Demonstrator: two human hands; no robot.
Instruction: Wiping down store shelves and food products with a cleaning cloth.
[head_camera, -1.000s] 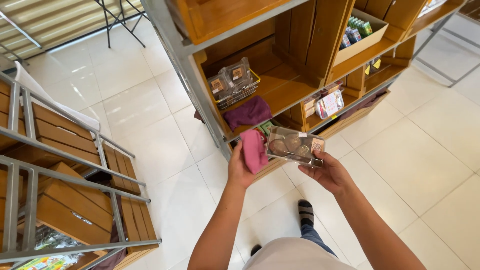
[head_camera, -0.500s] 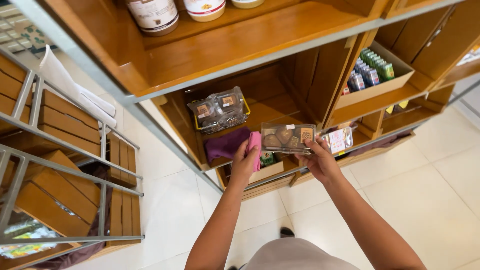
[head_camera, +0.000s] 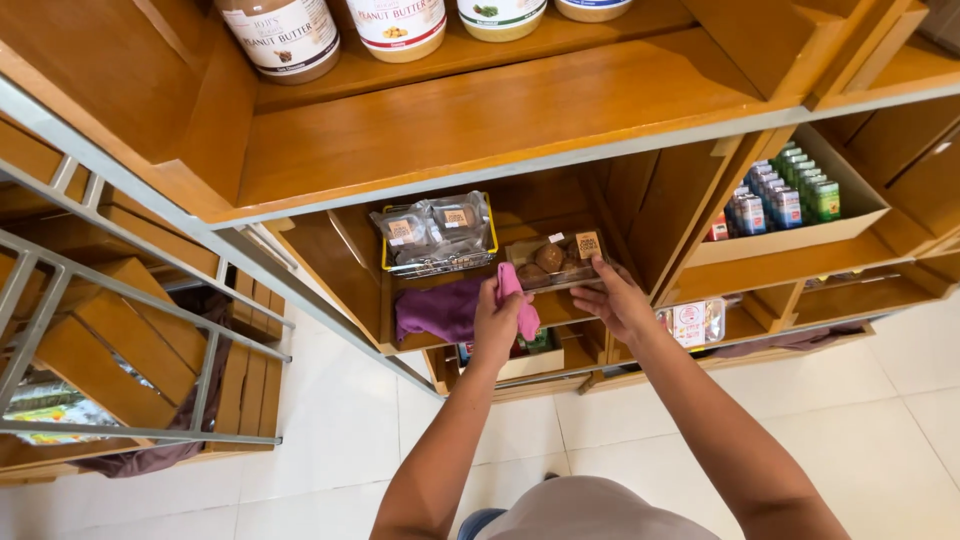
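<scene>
The clear box of brown cakes (head_camera: 555, 262) is held at the wooden shelf (head_camera: 480, 130), between the two hands; the right hand (head_camera: 617, 300) grips its near edge with fingers closed on it; the left hand (head_camera: 497, 322) is closed on a pink cloth (head_camera: 514, 300), touching the box's left end; just past the left hand sits a wire basket (head_camera: 440, 262) with wrapped packs; a purple cloth (head_camera: 438, 310) lies beside that hand.
</scene>
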